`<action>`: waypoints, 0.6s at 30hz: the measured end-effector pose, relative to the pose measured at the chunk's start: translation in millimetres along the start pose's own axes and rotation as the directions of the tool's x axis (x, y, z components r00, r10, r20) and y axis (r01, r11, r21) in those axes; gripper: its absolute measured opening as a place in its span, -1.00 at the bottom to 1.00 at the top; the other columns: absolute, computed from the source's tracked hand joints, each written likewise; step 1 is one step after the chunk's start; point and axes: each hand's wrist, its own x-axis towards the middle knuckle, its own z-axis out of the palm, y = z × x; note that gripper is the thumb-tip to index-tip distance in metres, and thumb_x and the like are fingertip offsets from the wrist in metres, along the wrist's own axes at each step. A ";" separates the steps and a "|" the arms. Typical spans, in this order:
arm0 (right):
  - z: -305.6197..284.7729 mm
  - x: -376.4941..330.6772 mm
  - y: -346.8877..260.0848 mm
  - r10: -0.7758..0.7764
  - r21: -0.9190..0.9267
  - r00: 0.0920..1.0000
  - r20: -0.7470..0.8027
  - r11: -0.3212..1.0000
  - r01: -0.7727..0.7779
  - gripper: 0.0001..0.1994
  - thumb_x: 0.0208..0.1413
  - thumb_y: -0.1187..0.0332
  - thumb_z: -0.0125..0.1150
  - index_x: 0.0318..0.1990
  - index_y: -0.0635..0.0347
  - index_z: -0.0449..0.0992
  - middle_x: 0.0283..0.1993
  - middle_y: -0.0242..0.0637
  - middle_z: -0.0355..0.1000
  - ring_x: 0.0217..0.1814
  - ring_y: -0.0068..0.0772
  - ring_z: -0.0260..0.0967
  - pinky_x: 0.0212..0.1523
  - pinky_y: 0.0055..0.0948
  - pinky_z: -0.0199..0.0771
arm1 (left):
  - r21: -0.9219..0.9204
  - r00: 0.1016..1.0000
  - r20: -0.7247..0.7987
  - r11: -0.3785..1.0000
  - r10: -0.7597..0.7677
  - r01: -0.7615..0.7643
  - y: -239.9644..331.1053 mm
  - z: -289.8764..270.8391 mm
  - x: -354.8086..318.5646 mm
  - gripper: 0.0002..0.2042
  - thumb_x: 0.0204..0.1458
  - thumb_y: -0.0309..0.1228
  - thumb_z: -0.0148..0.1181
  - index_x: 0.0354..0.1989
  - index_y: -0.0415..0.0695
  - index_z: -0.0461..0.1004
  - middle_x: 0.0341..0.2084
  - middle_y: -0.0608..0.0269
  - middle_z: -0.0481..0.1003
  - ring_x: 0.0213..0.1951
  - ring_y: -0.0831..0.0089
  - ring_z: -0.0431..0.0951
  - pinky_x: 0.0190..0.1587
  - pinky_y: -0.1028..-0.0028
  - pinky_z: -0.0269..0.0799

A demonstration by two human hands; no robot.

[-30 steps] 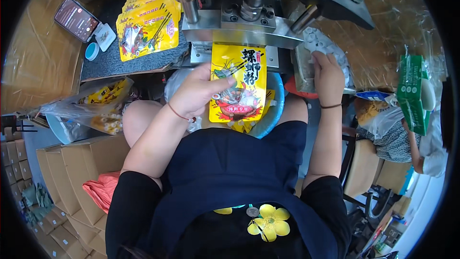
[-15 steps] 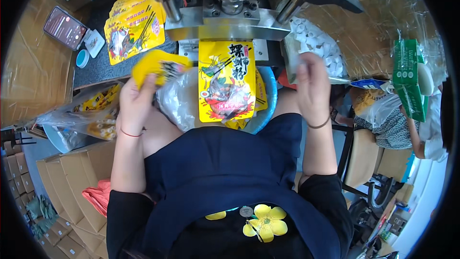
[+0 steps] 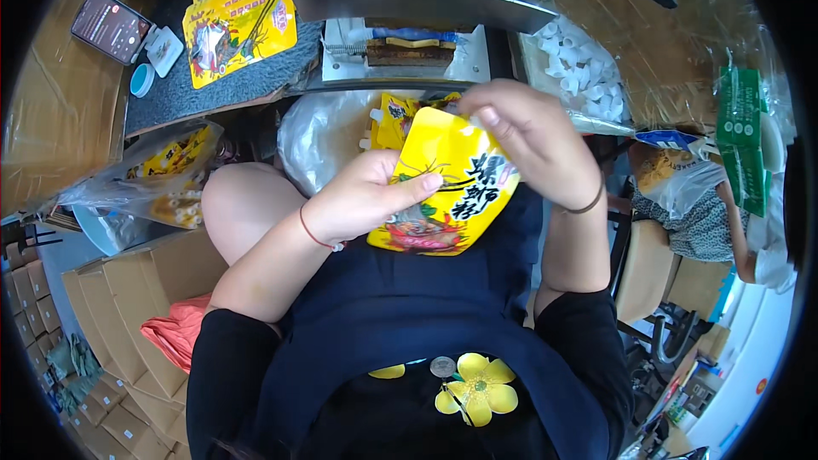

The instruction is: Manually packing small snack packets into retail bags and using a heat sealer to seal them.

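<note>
My left hand (image 3: 366, 198) pinches a yellow printed food pouch (image 3: 456, 179) above my lap, thumb on its front. The pouch is tilted, with its top toward the machine. At its upper right corner my right hand (image 3: 532, 136) is closed, fingers curled by the edge. Whatever those fingers hold is hidden. Just beyond the pouch, more yellow pouches (image 3: 392, 123) lie in a basin lined with clear plastic (image 3: 319, 140). Above the basin, the press machine's metal bar (image 3: 417, 7) is raised over its lower block (image 3: 409, 53), with no pouch between them.
At the left, a fanned stack of yellow pouches (image 3: 243, 30) lies on a dark mat (image 3: 170, 111), beside a phone (image 3: 111, 25) and a small round tub (image 3: 141, 79). White plastic spouts (image 3: 579, 68) fill a tray at right. Open cardboard boxes (image 3: 128, 290) stand lower left.
My left hand has come from the left to the middle, and my right hand has met it at a pouch. The pouch that hung at the press is gone from there. The view has shifted slightly.
</note>
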 end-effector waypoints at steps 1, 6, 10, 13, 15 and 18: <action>-3.6 -2.8 1.3 0.003 -0.162 0.997 -0.082 0.987 -0.017 -0.83 0.29 0.41 0.08 -0.09 0.27 0.53 -0.16 -0.10 0.50 -0.12 -0.06 0.49 -0.08 -0.27 0.48 | -0.016 1.000 0.011 1.000 -0.016 0.016 -2.3 0.1 1.2 -0.71 0.26 -0.41 0.19 0.08 -0.33 0.51 -0.04 0.21 0.61 -0.04 0.53 0.58 0.08 0.47 0.48; -46.6 -22.1 57.2 0.265 -0.607 0.889 -0.372 0.655 -0.450 -0.71 0.18 0.42 0.17 0.07 0.08 0.51 -0.05 -0.03 0.46 0.00 0.12 0.45 -0.07 -0.10 0.48 | -0.192 0.994 -0.106 0.981 0.017 -0.037 1.0 -27.2 19.6 -0.70 0.15 -0.59 0.20 0.08 -0.33 0.50 -0.05 0.12 0.61 -0.07 0.44 0.64 0.06 0.40 0.53; -52.2 -32.5 103.7 0.350 -0.684 0.900 -0.261 0.590 -0.428 -0.65 0.11 0.40 0.23 0.09 -0.05 0.48 -0.06 -0.05 0.43 -0.05 0.15 0.44 -0.11 -0.03 0.47 | -0.173 0.985 -0.169 0.983 0.037 -0.066 28.2 -50.7 41.1 -0.69 0.13 -0.61 0.20 0.07 -0.34 0.49 -0.06 0.10 0.61 -0.07 0.37 0.65 0.05 0.37 0.55; -47.1 -29.7 107.6 0.317 -0.635 0.906 -0.279 0.647 -0.422 -0.70 0.11 0.39 0.23 0.03 -0.01 0.47 -0.05 -0.07 0.43 -0.07 0.15 0.44 -0.12 -0.03 0.47 | -0.220 0.987 -0.159 0.974 0.008 -0.043 32.6 -55.8 44.6 -0.66 0.13 -0.61 0.20 0.10 -0.36 0.46 -0.02 0.08 0.59 -0.09 0.35 0.65 0.02 0.38 0.56; -41.0 -28.9 104.5 0.303 -0.599 0.879 -0.369 0.645 -0.474 -0.75 0.12 0.40 0.22 -0.03 0.04 0.44 -0.06 -0.07 0.43 -0.06 0.15 0.44 -0.13 -0.05 0.46 | -0.161 0.960 -0.222 0.965 0.170 -0.208 28.1 -51.9 45.0 -0.67 0.14 -0.60 0.21 0.09 -0.35 0.41 -0.02 0.04 0.57 -0.11 0.35 0.64 -0.01 0.41 0.54; -40.1 -36.4 107.2 0.342 -0.501 0.840 -0.422 0.685 -0.530 -0.78 0.13 0.40 0.22 -0.06 0.07 0.42 -0.07 -0.07 0.42 -0.07 0.17 0.43 -0.12 -0.08 0.45 | 0.582 0.542 -0.496 0.723 0.678 -0.372 39.3 -92.0 28.7 -0.73 0.24 -0.46 0.18 0.01 -0.29 0.30 -0.07 -0.01 0.52 -0.05 0.35 0.56 0.09 0.36 0.46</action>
